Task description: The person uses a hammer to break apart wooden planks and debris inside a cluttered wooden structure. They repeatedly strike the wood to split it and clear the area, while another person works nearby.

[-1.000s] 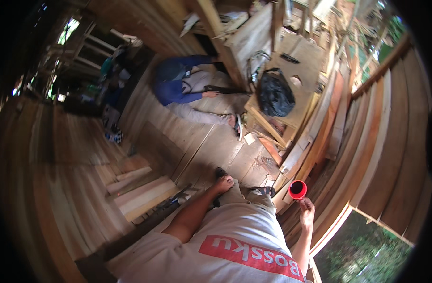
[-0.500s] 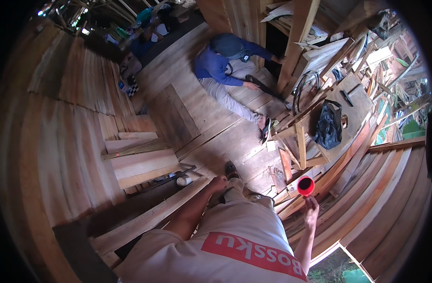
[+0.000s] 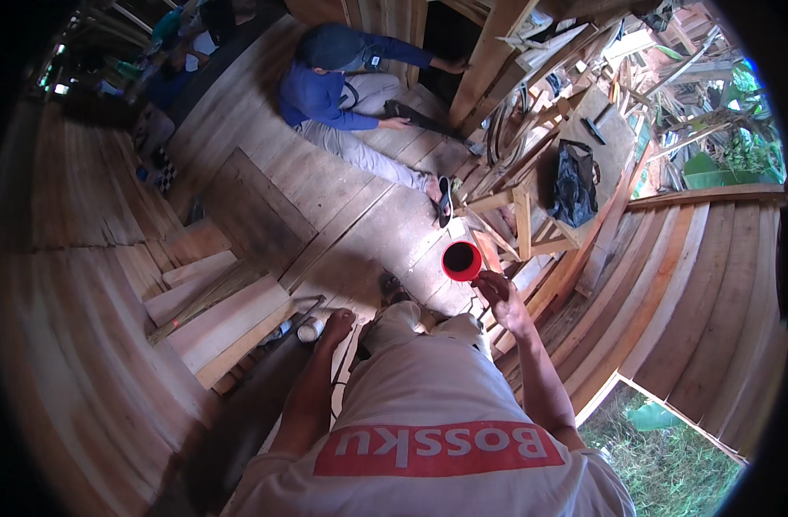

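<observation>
My right hand [image 3: 502, 303] grips a red mug [image 3: 446, 274] by its handle, in front of my body. Dark liquid fills much of the mug, whose rim faces up toward me. My left hand [image 3: 338, 327] hangs beside my left knee with its fingers curled in, and nothing shows in it. Close to that hand is a pale cylindrical container [image 3: 310, 329] with a dark bar lying by it.
A person in a blue top [image 3: 312, 99] sits on the plank floor [image 3: 265, 142] ahead. To the right, a black plastic bag [image 3: 573, 185] lies on a wooden board [image 3: 614, 138] beside scrap timber. Plank walls flank me, and an opening [image 3: 670, 457] shows grass at lower right.
My right hand has brought the mug inward and upward, to the left. The left hand has shifted left, off my leg. My view has turned, so the surroundings sit further left.
</observation>
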{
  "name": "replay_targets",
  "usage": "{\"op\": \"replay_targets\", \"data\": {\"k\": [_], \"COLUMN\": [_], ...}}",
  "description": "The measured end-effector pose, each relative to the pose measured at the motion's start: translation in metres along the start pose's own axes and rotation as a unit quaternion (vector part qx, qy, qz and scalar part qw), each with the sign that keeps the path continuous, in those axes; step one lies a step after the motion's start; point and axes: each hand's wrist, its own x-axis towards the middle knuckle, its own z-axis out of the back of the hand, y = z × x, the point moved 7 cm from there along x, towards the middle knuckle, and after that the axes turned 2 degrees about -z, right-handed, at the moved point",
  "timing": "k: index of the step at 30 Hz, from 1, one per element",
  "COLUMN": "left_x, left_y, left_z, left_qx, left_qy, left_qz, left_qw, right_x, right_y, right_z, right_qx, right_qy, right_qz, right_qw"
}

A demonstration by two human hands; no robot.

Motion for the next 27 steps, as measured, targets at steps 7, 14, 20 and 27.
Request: {"op": "replay_targets", "data": {"k": [7, 14, 20, 27], "left_x": [0.039, -0.013, -0.057, -0.057], "left_y": [0.022, -0.128, -0.164, -0.175], "left_z": [0.003, 0.056, 0.048, 0.076], "left_qx": [0.112, -0.109, -0.047, -0.105], "left_qy": [0.031, -0.013, 0.005, -0.039], "left_qz": [-0.178, -0.171, -0.196, -0.206], "left_qw": [0.977, 0.979, 0.979, 0.972], "right_x": [0.028, 0.055, 0.109, 0.152], "right_y": [-0.015, -0.048, 0.003, 0.011], "right_z": [-0.057, -0.11, -0.14, -0.145], "right_qx": [0.173, -0.081, -0.315, -0.294], "right_qy": [0.055, 0.119, 0.23, 0.315], "right_qz": [-0.07, -0.077, 0.032, 0.088], "right_qw": [0.981, 0.987, 0.92, 0.898]}}
